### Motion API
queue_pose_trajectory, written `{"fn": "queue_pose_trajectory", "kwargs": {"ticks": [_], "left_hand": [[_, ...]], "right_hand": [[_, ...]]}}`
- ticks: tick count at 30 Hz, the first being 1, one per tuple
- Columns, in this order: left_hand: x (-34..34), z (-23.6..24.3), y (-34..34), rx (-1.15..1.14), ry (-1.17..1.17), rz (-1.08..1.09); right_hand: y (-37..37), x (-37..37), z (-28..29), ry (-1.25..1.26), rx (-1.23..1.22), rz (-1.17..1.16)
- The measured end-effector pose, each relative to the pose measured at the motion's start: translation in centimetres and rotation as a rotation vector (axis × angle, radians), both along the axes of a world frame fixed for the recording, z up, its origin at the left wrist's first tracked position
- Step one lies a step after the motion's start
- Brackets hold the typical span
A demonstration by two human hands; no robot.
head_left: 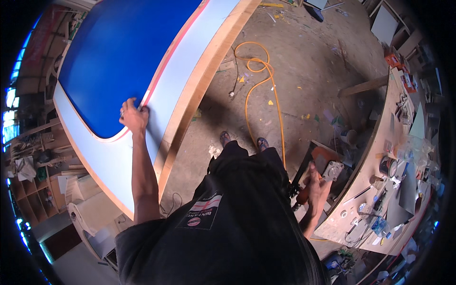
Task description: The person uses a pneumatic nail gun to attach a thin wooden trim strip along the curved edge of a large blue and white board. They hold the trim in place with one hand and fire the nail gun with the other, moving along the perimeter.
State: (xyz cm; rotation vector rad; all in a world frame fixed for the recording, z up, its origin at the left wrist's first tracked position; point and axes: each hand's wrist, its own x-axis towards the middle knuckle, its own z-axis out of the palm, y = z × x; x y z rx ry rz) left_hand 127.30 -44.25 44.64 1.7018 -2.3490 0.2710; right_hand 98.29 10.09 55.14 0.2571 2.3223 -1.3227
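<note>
Head view: the left hand point(135, 118), curled over the curved pale-wood rim point(113, 138) of the blue-and-white panel point(123, 52) at upper left (grip unclear), should press evenly, while the right hand point(317, 186), grasping the silver-headed handheld tool point(333, 170) at lower right, should hold it clear.

Panel point(128, 61), upper left: deep blue, pale blue-white, red-lined, tan-edged. Cord point(280, 118), upper centre: yellow-orange. Shirt point(228, 237), lower centre: black. Counter point(336, 225), right: light tan. Tool point(333, 170), lower right: apparently silver and reddish-brown.
</note>
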Motion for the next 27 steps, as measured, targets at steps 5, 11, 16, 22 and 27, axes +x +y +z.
{"fn": "queue_pose_trajectory", "kwargs": {"ticks": [5,11,16,22,27], "left_hand": [[-9.3,1.0,11.3,0.055,0.502,-0.412],[-19.7,-6.6,31.4,0.931,0.315,-0.882],[-24.3,-8.5,37.3,1.128,-0.053,-1.216],[-21.2,-10.0,38.6,1.217,0.245,-1.143],[-12.9,-13.5,39.9,1.007,0.739,-0.869]], "right_hand": [[1.7,-3.1,3.8,-0.029,-0.012,-0.081],[2.3,-10.9,6.4,-0.023,-0.438,-0.012],[0.4,-16.4,11.5,-0.141,-0.91,-0.094],[3.0,-22.1,14.5,-0.447,-1.46,0.245],[1.8,-20.9,16.9,-0.373,-1.5,0.323]]}}
